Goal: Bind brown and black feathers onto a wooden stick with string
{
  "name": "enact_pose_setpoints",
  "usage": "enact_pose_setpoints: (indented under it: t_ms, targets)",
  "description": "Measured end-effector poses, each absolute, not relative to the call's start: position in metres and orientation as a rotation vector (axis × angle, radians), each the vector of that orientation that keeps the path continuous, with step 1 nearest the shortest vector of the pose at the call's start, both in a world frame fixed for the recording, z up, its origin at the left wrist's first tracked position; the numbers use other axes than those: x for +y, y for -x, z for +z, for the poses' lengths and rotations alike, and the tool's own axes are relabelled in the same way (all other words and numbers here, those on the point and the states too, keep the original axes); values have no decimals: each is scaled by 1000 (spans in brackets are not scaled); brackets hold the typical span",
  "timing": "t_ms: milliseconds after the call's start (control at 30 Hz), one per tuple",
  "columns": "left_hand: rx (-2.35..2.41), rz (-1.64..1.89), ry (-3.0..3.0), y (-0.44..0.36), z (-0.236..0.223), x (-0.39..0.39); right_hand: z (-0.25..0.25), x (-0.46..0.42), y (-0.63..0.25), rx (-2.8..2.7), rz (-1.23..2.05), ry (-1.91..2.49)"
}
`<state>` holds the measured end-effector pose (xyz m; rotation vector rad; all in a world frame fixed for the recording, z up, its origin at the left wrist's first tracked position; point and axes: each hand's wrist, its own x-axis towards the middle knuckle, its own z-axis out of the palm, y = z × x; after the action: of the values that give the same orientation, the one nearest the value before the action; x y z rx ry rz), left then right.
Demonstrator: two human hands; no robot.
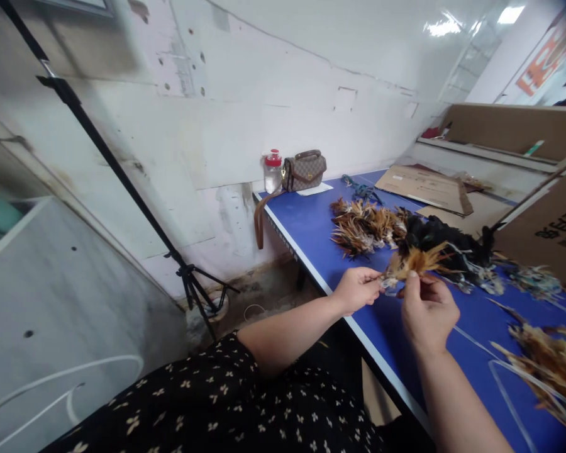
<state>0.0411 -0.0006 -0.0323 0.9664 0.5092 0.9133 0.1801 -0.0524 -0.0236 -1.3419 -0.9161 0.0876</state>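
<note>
Between my two hands is a small bunch of golden-brown feathers (419, 259), held above the blue table's near edge. My left hand (357, 290) pinches the pale base end of the bunch. My right hand (428, 308) grips its feathered part between thumb and fingers. Just beyond lie a pile of brown feather bunches (365, 226) and, beside it, a heap of black feathers (446, 242). Bluish-grey feathers (535, 280) lie farther right. Loose tan feathers (547, 358) spread over the table to the right of my right forearm.
The blue table (302, 217) meets the wall at its far end. There stand a red-lidded jar (273, 173) and a checked handbag (305, 173), its strap hanging over the edge. Flat cardboard (424, 189) and a carton (547, 226) border the right. A black tripod (122, 176) stands left.
</note>
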Motion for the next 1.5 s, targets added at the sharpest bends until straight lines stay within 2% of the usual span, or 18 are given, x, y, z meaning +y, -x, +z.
enact_pose_setpoints:
  t_ms: [433,733,900,1167,1500]
  targets:
    - [583,953,-1117,-39,-40,-2,-33,-50,-184,-1074,-212,1515]
    - [546,1027,-1229,-39,-38,-3,-30,-50,-170,-1075,-256,1504]
    - [553,1053,-1343,-41,-41,1,-32,-50,-167,-1056,-204,1512]
    - [558,1026,-1343,-32,-40,9,-42,-51,-172,-1031,214,1266]
    - [389,895,-1114,-22,-14,7,-27,-54,-167,-1031,289,1228]
